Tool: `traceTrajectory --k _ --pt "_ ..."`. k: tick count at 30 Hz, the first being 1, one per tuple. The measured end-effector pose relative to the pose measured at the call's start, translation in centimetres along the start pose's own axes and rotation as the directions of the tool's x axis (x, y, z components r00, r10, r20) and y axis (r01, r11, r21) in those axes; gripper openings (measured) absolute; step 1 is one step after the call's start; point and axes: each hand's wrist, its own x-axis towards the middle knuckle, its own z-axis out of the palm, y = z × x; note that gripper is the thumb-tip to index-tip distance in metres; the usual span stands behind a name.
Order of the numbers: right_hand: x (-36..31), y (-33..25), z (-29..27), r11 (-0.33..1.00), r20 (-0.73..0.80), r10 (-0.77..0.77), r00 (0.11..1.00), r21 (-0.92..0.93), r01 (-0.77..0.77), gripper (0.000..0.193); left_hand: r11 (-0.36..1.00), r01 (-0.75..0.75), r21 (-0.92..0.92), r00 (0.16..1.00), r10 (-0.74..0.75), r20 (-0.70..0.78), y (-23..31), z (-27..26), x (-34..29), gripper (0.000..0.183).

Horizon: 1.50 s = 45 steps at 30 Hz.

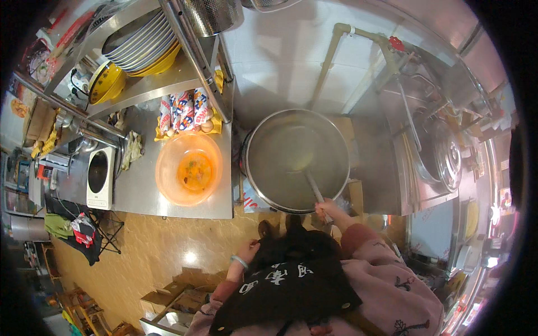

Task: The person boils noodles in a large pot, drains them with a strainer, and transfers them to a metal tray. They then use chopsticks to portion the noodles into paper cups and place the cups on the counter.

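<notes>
Head view: right hand [330, 211], stretched forward, grips ladle [314, 185]

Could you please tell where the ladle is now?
The ladle is just right of centre in the head view, dipped into the large steel pot and held over its near rim by the right hand.

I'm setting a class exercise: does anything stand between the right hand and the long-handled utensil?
Nothing visible does: the right hand grips the long-handled utensil directly. Its other end is inside the pot.
</notes>
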Motion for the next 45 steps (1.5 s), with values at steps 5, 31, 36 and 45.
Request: traceTrajectory --k 5,31,36,45 --pt "-4.3 -0.1 -2.9 0.996 0.203 -0.075 0.976 0.056 0.065 0.015 0.996 0.02 0.087 0.999 -0.023 0.031 0.9 0.3 0.7 0.036" --pt "-8.2 -12.9 -7.2 0.277 -0.063 0.184 0.981 -0.954 -0.113 0.013 1.0 0.022 -0.001 0.995 -0.022 -0.101 -2.0 4.1 -1.2 0.037" --pt "-3.8 -8.8 -7.7 0.543 0.045 0.347 0.937 -0.824 -0.162 0.019 0.999 0.033 -0.005 0.989 -0.034 -0.141 -2.0 5.0 -1.5 0.036" --pt "3.7 -3.6 -5.8 0.944 0.298 0.316 0.901 -0.007 -0.329 0.01 0.99 0.101 0.096 0.98 -0.082 -0.183 0.9 6.5 -3.0 0.036"
